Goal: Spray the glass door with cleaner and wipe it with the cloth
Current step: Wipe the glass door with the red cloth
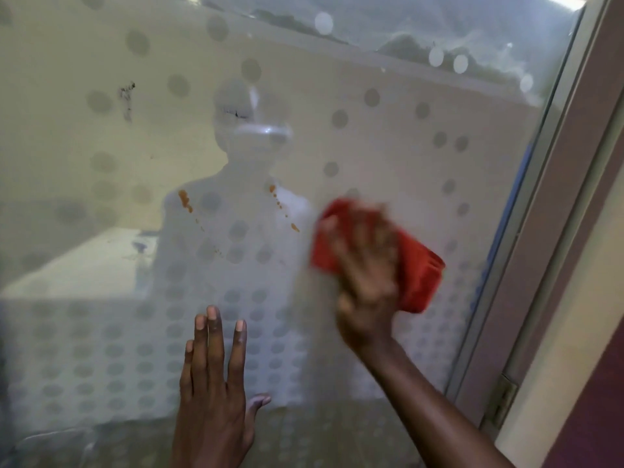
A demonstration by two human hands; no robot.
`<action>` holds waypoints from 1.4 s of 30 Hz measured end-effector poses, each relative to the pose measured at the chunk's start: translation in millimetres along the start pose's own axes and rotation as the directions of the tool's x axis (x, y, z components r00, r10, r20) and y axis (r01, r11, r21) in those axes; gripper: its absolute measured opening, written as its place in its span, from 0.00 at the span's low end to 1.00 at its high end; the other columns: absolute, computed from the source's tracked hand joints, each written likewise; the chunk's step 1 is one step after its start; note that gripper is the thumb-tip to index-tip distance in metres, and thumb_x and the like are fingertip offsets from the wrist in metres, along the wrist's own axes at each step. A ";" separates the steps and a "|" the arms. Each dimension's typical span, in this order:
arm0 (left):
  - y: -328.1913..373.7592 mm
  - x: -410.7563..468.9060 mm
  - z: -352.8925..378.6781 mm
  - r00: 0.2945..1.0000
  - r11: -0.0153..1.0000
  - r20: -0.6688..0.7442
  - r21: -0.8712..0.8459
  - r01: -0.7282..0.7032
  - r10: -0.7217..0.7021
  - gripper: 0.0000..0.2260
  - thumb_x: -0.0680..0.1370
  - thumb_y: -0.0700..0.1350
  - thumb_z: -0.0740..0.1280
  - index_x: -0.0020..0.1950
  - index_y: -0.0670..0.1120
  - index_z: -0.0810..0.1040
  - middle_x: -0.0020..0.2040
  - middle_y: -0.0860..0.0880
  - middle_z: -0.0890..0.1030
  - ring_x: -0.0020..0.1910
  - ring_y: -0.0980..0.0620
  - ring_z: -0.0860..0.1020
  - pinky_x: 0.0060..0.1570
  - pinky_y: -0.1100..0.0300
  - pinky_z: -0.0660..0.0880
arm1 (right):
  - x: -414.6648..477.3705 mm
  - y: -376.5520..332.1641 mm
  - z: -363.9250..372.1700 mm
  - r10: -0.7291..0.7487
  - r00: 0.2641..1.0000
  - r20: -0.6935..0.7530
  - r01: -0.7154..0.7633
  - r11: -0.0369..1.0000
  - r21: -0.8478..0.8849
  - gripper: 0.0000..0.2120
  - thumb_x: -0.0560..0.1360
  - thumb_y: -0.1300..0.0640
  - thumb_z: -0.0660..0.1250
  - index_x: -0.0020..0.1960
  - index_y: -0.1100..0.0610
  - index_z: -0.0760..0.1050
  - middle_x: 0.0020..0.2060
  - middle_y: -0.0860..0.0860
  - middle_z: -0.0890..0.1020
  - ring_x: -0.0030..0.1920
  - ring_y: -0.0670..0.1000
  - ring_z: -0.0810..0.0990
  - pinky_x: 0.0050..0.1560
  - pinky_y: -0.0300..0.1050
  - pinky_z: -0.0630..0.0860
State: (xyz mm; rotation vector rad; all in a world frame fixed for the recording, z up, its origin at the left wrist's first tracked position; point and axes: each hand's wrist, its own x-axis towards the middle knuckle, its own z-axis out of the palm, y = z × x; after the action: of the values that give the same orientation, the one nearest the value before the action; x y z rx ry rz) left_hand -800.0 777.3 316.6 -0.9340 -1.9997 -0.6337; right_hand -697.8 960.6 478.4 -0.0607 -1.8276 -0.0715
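The glass door [388, 136] fills the view, covered with frosted dots and a faint reflection of a person. Orange-brown streaks [185, 200] and more orange-brown spots [280, 206] mark its middle, and dark smudges [126, 96] sit at the upper left. My right hand [366, 265] presses a red cloth [418, 275] flat against the glass right of centre; both are motion-blurred. My left hand [212, 393] rests flat on the glass lower down, fingers spread, holding nothing. No spray bottle is in view.
The door's grey metal frame [553, 251] runs diagonally down the right side, with a hinge [503, 400] near its lower part. A pale wall strip and a dark maroon surface [597, 407] lie beyond the frame.
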 end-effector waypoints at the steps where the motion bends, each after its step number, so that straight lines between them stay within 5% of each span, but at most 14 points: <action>1: -0.7 -0.5 0.7 1.000 1.000 -0.007 0.002 -0.007 0.007 0.51 0.71 0.68 0.62 0.87 0.42 0.54 0.87 0.33 0.51 0.86 0.31 0.52 0.84 0.42 0.50 | -13.6 -4.6 5.6 -0.249 0.951 0.185 0.251 0.968 0.015 0.39 0.71 0.74 0.62 0.81 0.57 0.71 0.83 0.60 0.65 0.88 0.62 0.54 0.86 0.69 0.54; 3: -4.0 -1.3 0.8 1.000 1.000 -0.013 0.008 -0.026 0.026 0.51 0.71 0.69 0.62 0.86 0.42 0.55 0.87 0.33 0.51 0.86 0.31 0.52 0.84 0.43 0.49 | -43.1 2.9 8.2 -0.553 0.683 0.476 0.565 0.814 0.135 0.33 0.79 0.72 0.60 0.83 0.57 0.67 0.85 0.59 0.62 0.87 0.64 0.53 0.86 0.68 0.54; 5: -7.5 0.8 -1.2 1.000 1.000 0.003 0.010 -0.028 0.028 0.52 0.70 0.70 0.62 0.86 0.43 0.55 0.88 0.34 0.50 0.87 0.33 0.51 0.85 0.46 0.47 | -53.6 23.2 -0.2 -0.583 0.589 0.560 0.614 0.773 0.159 0.26 0.88 0.61 0.48 0.85 0.54 0.64 0.86 0.57 0.59 0.88 0.62 0.52 0.86 0.65 0.54; 10: -7.3 3.7 -2.7 0.997 1.000 0.077 0.024 -0.010 0.008 0.55 0.68 0.73 0.60 0.88 0.45 0.51 0.88 0.35 0.49 0.88 0.36 0.46 0.85 0.47 0.43 | 0.6 36.8 -16.1 -0.063 0.998 0.020 0.063 0.997 -0.032 0.30 0.78 0.70 0.56 0.79 0.56 0.74 0.83 0.61 0.65 0.87 0.62 0.56 0.85 0.68 0.57; 13: -6.9 2.9 0.4 0.998 0.999 0.061 0.045 -0.004 0.001 0.55 0.68 0.73 0.59 0.88 0.45 0.50 0.88 0.35 0.49 0.88 0.36 0.47 0.85 0.47 0.43 | 45.7 8.9 -13.4 0.149 0.978 -0.147 -0.147 0.989 0.023 0.41 0.66 0.74 0.59 0.79 0.58 0.74 0.83 0.61 0.66 0.87 0.65 0.56 0.85 0.69 0.55; 15: -5.9 1.3 1.8 0.999 0.998 0.044 0.057 -0.008 0.006 0.55 0.68 0.73 0.60 0.88 0.45 0.51 0.88 0.36 0.50 0.88 0.36 0.47 0.85 0.46 0.45 | 37.8 -3.4 -4.2 -0.106 0.994 0.020 0.107 0.994 -0.020 0.39 0.70 0.73 0.58 0.79 0.57 0.73 0.83 0.61 0.66 0.86 0.66 0.57 0.86 0.66 0.53; 20: -10.8 -0.3 5.3 0.999 0.997 0.011 0.073 -0.036 0.035 0.54 0.68 0.73 0.60 0.87 0.45 0.54 0.88 0.36 0.50 0.88 0.37 0.48 0.85 0.46 0.47 | -30.1 27.6 -8.4 -0.554 0.651 0.519 0.593 0.798 0.108 0.26 0.88 0.63 0.47 0.84 0.54 0.66 0.86 0.56 0.62 0.87 0.63 0.56 0.86 0.65 0.55; 24: -15.1 2.0 6.8 0.998 0.995 -0.015 0.074 -0.061 0.063 0.55 0.69 0.74 0.60 0.88 0.46 0.50 0.88 0.37 0.48 0.88 0.37 0.47 0.84 0.46 0.49 | -0.4 57.0 -26.0 -0.153 0.979 0.134 0.170 0.977 -0.130 0.34 0.79 0.71 0.56 0.82 0.52 0.68 0.84 0.59 0.65 0.86 0.65 0.57 0.82 0.71 0.61; 27: -11.9 1.6 5.3 0.999 0.997 0.006 0.071 -0.043 0.043 0.55 0.68 0.74 0.60 0.88 0.46 0.50 0.89 0.37 0.49 0.88 0.37 0.47 0.85 0.47 0.45 | 45.8 42.2 -34.4 0.148 0.979 -0.136 -0.154 0.987 -0.036 0.42 0.67 0.76 0.59 0.80 0.58 0.72 0.83 0.62 0.66 0.87 0.66 0.55 0.86 0.69 0.54; 34: -7.5 -2.1 1.4 1.000 0.999 0.019 0.035 -0.011 0.011 0.51 0.70 0.70 0.61 0.87 0.45 0.55 0.88 0.36 0.51 0.88 0.37 0.48 0.85 0.46 0.46 | -99.1 18.3 2.2 -0.293 0.858 0.421 0.346 0.937 -0.054 0.34 0.78 0.67 0.57 0.82 0.49 0.70 0.85 0.55 0.65 0.86 0.64 0.59 0.87 0.62 0.55; 37: -7.8 -4.0 0.9 1.000 0.999 0.023 0.046 -0.014 0.013 0.50 0.72 0.70 0.61 0.87 0.43 0.56 0.88 0.36 0.52 0.88 0.36 0.49 0.84 0.44 0.49 | -186.6 7.5 16.8 -0.098 0.788 0.608 0.153 0.988 -0.039 0.22 0.74 0.39 0.58 0.67 0.32 0.77 0.69 0.43 0.84 0.80 0.51 0.74 0.74 0.49 0.70; 38: -7.1 -4.7 1.2 1.000 0.998 0.022 0.053 -0.014 0.012 0.49 0.72 0.69 0.61 0.86 0.43 0.57 0.88 0.35 0.52 0.88 0.35 0.50 0.84 0.44 0.49 | -218.5 11.8 18.4 -0.062 0.681 0.729 0.188 0.978 -0.093 0.46 0.67 0.47 0.26 0.67 0.30 0.76 0.71 0.43 0.82 0.81 0.52 0.72 0.74 0.49 0.69; 39: -5.8 -5.5 1.5 1.000 0.998 0.019 0.057 -0.014 0.013 0.49 0.72 0.69 0.61 0.86 0.42 0.58 0.88 0.35 0.53 0.88 0.35 0.50 0.84 0.44 0.49 | -240.4 18.4 6.6 -0.052 0.656 0.753 0.294 0.937 -0.191 0.25 0.88 0.43 0.42 0.75 0.35 0.71 0.79 0.47 0.74 0.85 0.59 0.64 0.78 0.53 0.63; 42: -4.9 -5.4 2.7 1.000 0.999 0.021 0.054 -0.010 0.009 0.49 0.72 0.69 0.61 0.87 0.43 0.56 0.88 0.35 0.52 0.88 0.34 0.50 0.85 0.44 0.47 | -252.2 46.4 -10.0 -0.167 0.844 0.509 0.429 0.781 -0.454 0.29 0.87 0.58 0.53 0.87 0.51 0.54 0.88 0.59 0.52 0.87 0.70 0.46 0.84 0.62 0.51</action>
State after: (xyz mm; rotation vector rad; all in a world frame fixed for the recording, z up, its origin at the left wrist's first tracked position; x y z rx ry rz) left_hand -803.0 774.2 310.2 -0.9204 -2.0193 -0.5644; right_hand -620.2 1005.0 237.9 -0.2005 -2.2067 -0.8983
